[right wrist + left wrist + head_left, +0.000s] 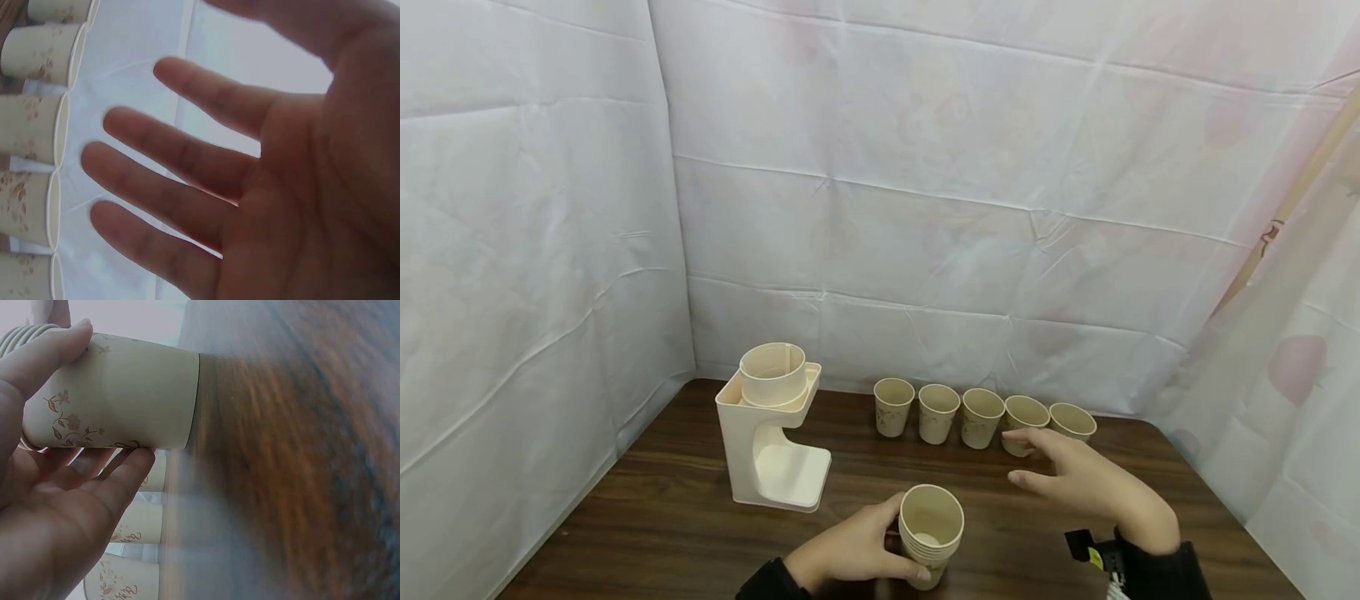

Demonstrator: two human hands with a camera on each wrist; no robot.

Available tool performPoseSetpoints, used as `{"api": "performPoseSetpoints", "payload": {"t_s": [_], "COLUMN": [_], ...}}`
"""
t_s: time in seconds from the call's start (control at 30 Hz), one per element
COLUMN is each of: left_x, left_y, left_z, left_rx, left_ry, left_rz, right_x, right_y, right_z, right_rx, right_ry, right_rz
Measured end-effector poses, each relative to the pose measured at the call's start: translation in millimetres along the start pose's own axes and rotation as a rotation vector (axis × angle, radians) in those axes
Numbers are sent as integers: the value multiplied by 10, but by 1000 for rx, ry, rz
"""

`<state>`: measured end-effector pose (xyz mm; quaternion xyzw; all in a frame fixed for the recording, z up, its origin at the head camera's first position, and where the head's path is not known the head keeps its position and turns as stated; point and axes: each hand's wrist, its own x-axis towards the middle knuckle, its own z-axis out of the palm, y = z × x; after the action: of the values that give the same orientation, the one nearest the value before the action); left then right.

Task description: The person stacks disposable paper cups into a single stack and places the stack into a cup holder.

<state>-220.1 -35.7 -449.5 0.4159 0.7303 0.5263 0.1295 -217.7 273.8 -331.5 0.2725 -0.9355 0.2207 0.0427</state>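
Observation:
A stack of nested paper cups (932, 521), cream with a brown floral print, stands near the table's front. My left hand (868, 546) grips it, thumb on one side and fingers round the other. In the left wrist view the lowest cup (125, 394) shows its print and the several rims stacked above it. My right hand (1078, 479) is raised with nothing in it, fingers spread in the right wrist view. It hovers in front of the right end of a row of single paper cups (937, 414), overlapping one of them in the head view.
At the left stands a cream plastic cup holder (741, 454) with a round tube (773, 375) on top and a flat base tray (797, 475). White cloth curtains (925, 183) rise behind and beside the dark wooden table (647, 492).

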Motion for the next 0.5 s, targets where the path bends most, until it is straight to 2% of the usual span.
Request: {"api": "performPoseSetpoints", "payload": {"t_s": [0.23, 0.5], "left_x": [-3, 20], "left_y": [-3, -31], "left_z": [-10, 4], "left_rx": [9, -20], "left_ry": [-2, -13], "left_rz": [-7, -4], "right_x": [55, 36], "right_y": [218, 528], "right_z": [-37, -86], "right_rx": [-100, -161], "right_ry": [156, 227], "right_rz": [24, 127]}}
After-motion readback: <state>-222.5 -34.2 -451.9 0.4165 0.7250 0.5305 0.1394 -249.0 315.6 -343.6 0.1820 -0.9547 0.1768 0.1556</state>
